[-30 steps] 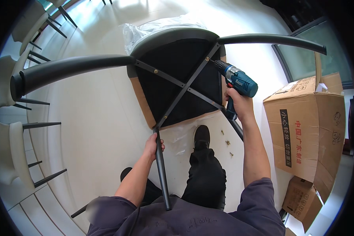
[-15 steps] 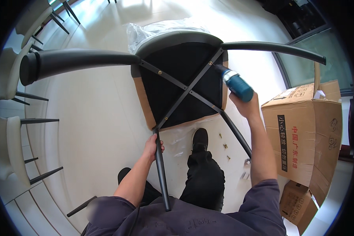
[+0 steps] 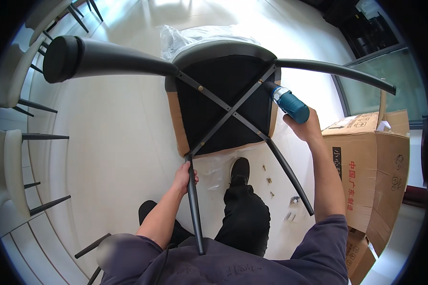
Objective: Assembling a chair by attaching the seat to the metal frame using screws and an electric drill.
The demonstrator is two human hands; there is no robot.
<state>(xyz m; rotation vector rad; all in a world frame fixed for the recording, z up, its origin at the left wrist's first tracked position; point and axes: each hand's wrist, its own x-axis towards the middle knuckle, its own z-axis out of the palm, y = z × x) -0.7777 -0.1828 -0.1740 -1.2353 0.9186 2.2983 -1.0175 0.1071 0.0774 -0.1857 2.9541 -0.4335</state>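
An upside-down chair [image 3: 214, 102] lies in front of me, its black underside showing and its dark legs sticking out. A dark metal cross frame [image 3: 214, 98] spans the underside, with a brass-coloured screw [image 3: 200, 88] on the far left bar and another screw [image 3: 260, 80] on the far right bar. My left hand [image 3: 183, 178] is wrapped round the near left leg [image 3: 194, 209], close to the seat. My right hand [image 3: 305, 125] grips a teal cordless drill [image 3: 292, 104]. Its dark nose points at the far right screw; whether the tip touches it I cannot tell.
Several loose screws [image 3: 269, 180] lie on the pale floor near my foot. Small packets [image 3: 294, 200] are beside the near right leg. Open cardboard boxes [image 3: 361, 175] stand at the right. Light chairs [image 3: 14, 171] line the left. Clear plastic sheeting [image 3: 180, 40] lies beneath the chair.
The view has shifted slightly, so the chair appears a little lower and further right. The drill stays by the far right screw. Both hands keep their hold.
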